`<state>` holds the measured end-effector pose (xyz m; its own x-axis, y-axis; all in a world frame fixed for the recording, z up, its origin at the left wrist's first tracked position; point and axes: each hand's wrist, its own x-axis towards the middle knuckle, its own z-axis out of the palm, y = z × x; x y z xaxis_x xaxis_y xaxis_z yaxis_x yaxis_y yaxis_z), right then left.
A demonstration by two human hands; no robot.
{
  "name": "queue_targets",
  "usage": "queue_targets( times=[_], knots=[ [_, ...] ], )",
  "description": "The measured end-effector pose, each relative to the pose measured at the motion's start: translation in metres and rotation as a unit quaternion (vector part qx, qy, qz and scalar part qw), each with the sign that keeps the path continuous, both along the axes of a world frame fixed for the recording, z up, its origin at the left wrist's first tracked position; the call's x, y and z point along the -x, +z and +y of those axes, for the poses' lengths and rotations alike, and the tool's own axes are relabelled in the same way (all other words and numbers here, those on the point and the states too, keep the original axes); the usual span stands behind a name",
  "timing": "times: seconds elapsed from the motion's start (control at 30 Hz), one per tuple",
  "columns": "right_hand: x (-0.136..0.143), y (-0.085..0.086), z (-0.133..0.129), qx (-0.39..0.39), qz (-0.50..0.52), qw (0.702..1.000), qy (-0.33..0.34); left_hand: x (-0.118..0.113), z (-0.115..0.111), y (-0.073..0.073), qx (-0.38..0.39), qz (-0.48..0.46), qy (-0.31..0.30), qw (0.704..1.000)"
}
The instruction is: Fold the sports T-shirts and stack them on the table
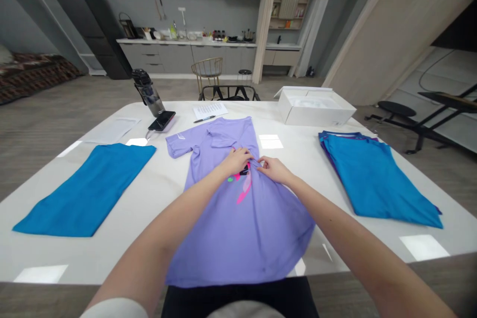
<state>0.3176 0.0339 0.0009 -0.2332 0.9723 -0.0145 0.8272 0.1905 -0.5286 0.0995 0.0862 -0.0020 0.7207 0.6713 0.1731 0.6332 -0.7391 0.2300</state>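
Note:
A light purple T-shirt (pixel 223 238) with a pink, black and green print lies on the white table in front of me, its hem at the table's front edge. Its left sleeve side is spread out, while the right side is folded inward near the top. My left hand (pixel 238 160) pinches the fabric just above the print. Close beside it on the right, my right hand (pixel 275 169) has its fingers closed on the shirt's right side, where the cloth bunches into creases. The two hands are slightly apart.
Folded blue cloth (pixel 89 189) lies at the left, and a stack of folded blue and purple cloth (pixel 383 179) at the right. Toward the back of the table (pixel 164 169) are a bottle (pixel 149 94), a phone (pixel 162 121), a pen (pixel 204 119), papers (pixel 210 110) and a white box (pixel 315 112).

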Motion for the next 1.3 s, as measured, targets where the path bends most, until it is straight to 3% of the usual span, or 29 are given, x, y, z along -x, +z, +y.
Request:
queue_targets(
  times=[0.3, 0.53, 0.73, 0.87, 0.93, 1.03, 1.1, 1.3],
  knots=[
    [-0.036, 0.016, -0.112, 0.020, -0.068, 0.997, -0.038, -0.039, -0.065, 0.004, -0.014, 0.041, -0.024, 0.999],
    [-0.057, 0.035, -0.183, 0.102, -0.121, 0.987, -0.033, -0.057, -0.106, 0.013, -0.046, 0.093, -0.072, 0.992],
    [-0.043, 0.080, -0.235, -0.033, 0.006, 0.996, -0.085, -0.054, -0.135, 0.029, -0.046, 0.004, -0.042, 0.998],
    [-0.012, 0.098, -0.260, -0.087, 0.072, 0.993, -0.012, -0.029, -0.155, 0.040, -0.071, -0.052, -0.028, 0.996],
    [0.004, 0.095, -0.268, -0.068, 0.075, 0.994, 0.050, -0.011, -0.167, 0.041, -0.072, -0.039, -0.041, 0.996],
    [0.021, 0.082, -0.273, 0.019, 0.068, 0.988, 0.138, 0.016, -0.190, 0.035, -0.047, 0.012, -0.080, 0.996],
    [0.025, 0.071, -0.272, 0.071, 0.050, 0.983, 0.165, 0.029, -0.207, 0.030, -0.029, 0.043, -0.098, 0.994],
    [0.015, 0.039, -0.250, 0.056, -0.014, 0.993, 0.106, 0.047, -0.240, 0.027, 0.010, 0.031, -0.127, 0.991]
  ],
)
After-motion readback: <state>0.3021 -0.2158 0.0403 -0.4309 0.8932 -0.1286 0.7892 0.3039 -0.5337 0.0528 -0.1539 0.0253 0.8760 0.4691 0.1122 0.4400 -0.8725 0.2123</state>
